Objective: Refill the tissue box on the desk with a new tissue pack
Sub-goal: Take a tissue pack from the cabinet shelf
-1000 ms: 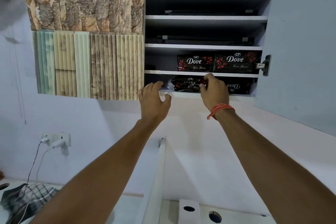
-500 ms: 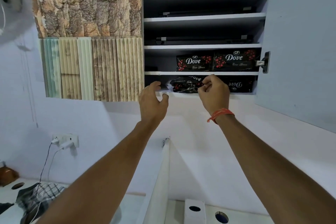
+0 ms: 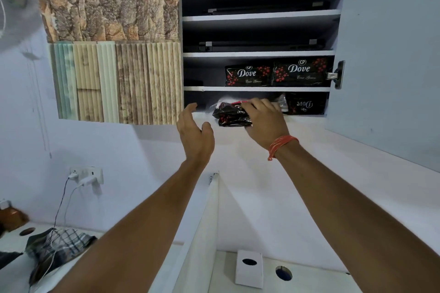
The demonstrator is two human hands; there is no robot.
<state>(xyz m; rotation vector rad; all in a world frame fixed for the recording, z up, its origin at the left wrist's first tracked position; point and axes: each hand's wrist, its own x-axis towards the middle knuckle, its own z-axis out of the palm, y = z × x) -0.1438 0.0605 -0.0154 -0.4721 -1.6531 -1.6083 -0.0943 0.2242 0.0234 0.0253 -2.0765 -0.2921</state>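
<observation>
Centre of frame, our right hand (image 3: 263, 123) clamped on a black tissue pack (image 3: 232, 115) at the cabinet's lowest shelf (image 3: 307, 115) edge, our left hand (image 3: 196, 135) spread, empty, beside it, white tissue box (image 3: 248, 269) bottom centre.

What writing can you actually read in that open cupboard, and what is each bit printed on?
"CP" and "Dove": left pack on the second-lowest shelf.
"CP" and "Dove": right pack beside it.
"Dove" and "CP", upside down: pack on the bottom shelf.
Script line under "Dove" on the two upper packs: too blurred to read.
Crumpled pack gripped by the right hand: print unreadable.
</observation>
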